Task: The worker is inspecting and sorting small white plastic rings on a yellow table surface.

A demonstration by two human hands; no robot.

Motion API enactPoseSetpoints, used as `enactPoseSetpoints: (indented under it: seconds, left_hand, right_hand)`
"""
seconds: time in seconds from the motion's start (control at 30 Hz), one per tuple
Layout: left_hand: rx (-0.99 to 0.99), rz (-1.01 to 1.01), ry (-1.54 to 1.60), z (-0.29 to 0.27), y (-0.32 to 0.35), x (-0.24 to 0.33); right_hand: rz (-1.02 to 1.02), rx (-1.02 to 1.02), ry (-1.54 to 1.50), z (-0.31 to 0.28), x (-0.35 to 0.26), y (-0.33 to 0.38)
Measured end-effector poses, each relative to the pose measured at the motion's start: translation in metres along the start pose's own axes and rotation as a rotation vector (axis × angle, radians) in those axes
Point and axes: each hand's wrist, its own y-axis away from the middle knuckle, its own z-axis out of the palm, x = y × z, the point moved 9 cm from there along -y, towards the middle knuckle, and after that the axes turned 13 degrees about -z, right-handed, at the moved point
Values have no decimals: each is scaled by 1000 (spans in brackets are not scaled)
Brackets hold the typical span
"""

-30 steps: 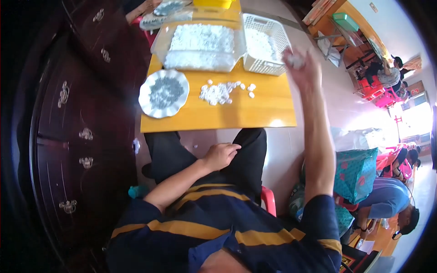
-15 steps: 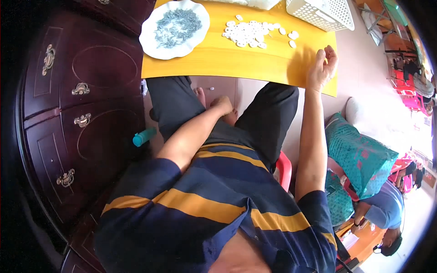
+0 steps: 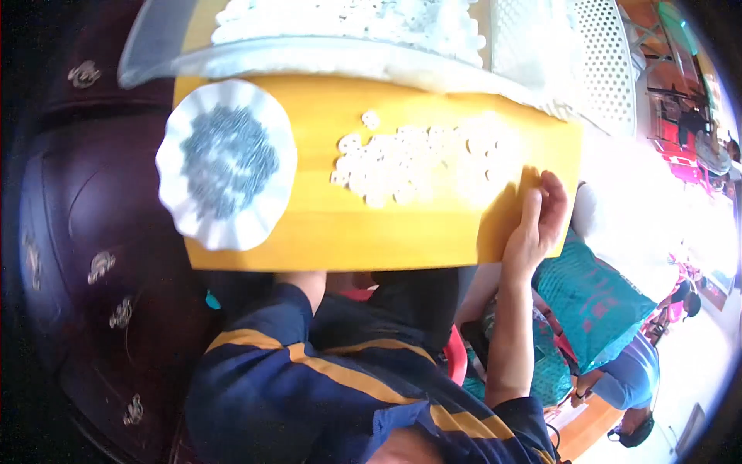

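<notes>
One hand only in the head view, is it? — DESK

Yes. The right hand (image 3: pixel 537 224) lies on the right end of the yellow table (image 3: pixel 340 232), fingers bent over its edge. Whether they pinch anything, I cannot tell. The left hand is hidden under the table's near edge, so its grip is unknown. — PHOTOGRAPHER

What moved? — DESK

A second ago that right hand was up at the white perforated basket (image 3: pixel 607 69) at the table's far right corner. It has come down to the near right end. The left hand, earlier on the lap, has gone from sight. — PHOTOGRAPHER

And the goods? — DESK

The heap of small white pieces (image 3: pixel 402 158) sits mid-table, just left of the right hand, not touching it. A white scalloped dish (image 3: pixel 178 205) of grey bits is at the table's left end, and a clear tray (image 3: pixel 154 54) of more white pieces is along its far side. So the hand is off the basket and beside the loose heap. — PHOTOGRAPHER
</notes>
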Motion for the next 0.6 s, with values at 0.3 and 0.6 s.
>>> enactPoseSetpoints:
  seconds: [0.3,0.6]
  left_hand:
    - [-111,5,-38,-198,-79,-114]
    - [-125,44,-94,-311,-215,64]
  right_hand:
    - [-33,-10,112,4,-13,-5]
    - [12,18,-2,-6,-5,0]
